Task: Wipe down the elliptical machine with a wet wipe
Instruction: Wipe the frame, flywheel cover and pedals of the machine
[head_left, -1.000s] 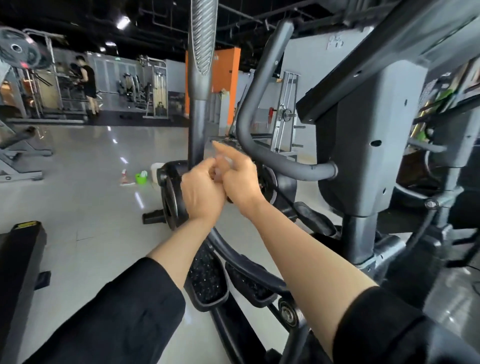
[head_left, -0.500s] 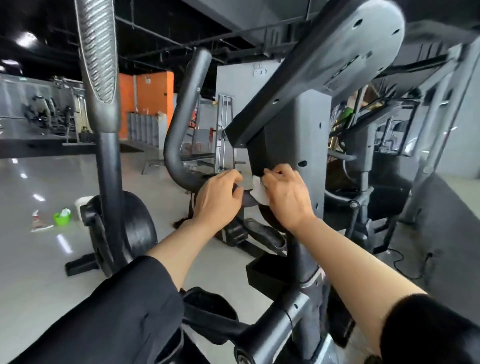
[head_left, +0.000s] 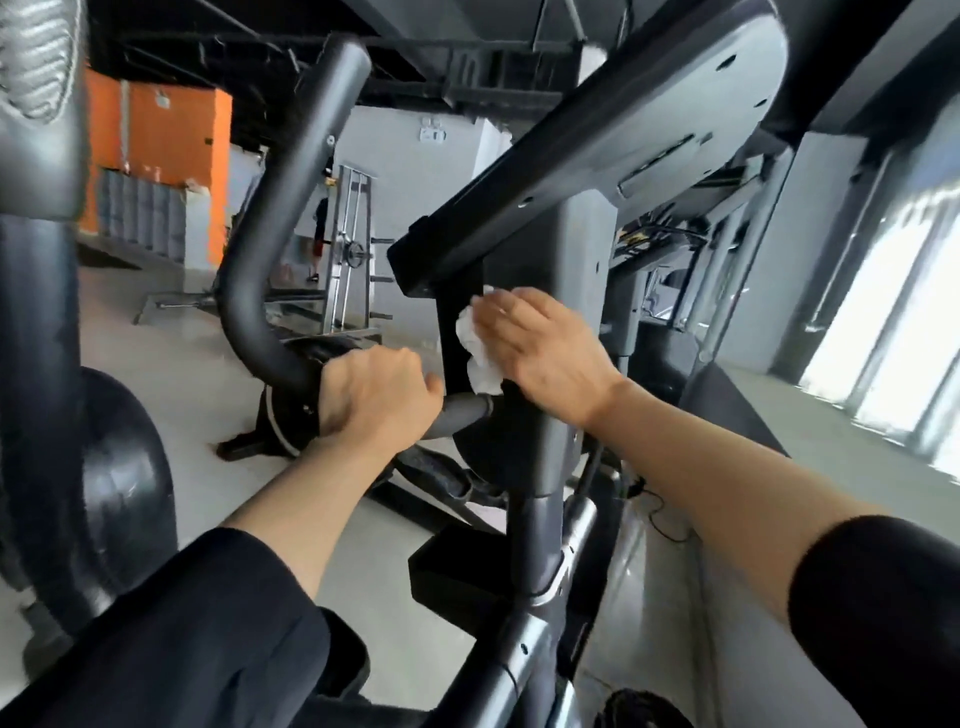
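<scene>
The dark grey elliptical machine (head_left: 576, 249) fills the middle of the view, its console sloping up to the right above a central column. My right hand (head_left: 545, 353) lies flat with straight fingers and presses a crumpled white wet wipe (head_left: 478, 345) against the column's dark front face, just under the console's lower edge. My left hand (head_left: 376, 392) curls round the curved black handlebar (head_left: 270, 249) near where it meets the column.
A tall moving arm with a ribbed grip (head_left: 36, 104) stands close at the left above a black flywheel cover (head_left: 122, 493). A weight rack (head_left: 353, 254) and an orange wall (head_left: 156, 130) lie behind. Bright windows (head_left: 898, 322) are at the right.
The view has swung right and closer to the console column. My left hand has let go of the wipe and gripped the handlebar. My right hand now presses the wipe on the column.
</scene>
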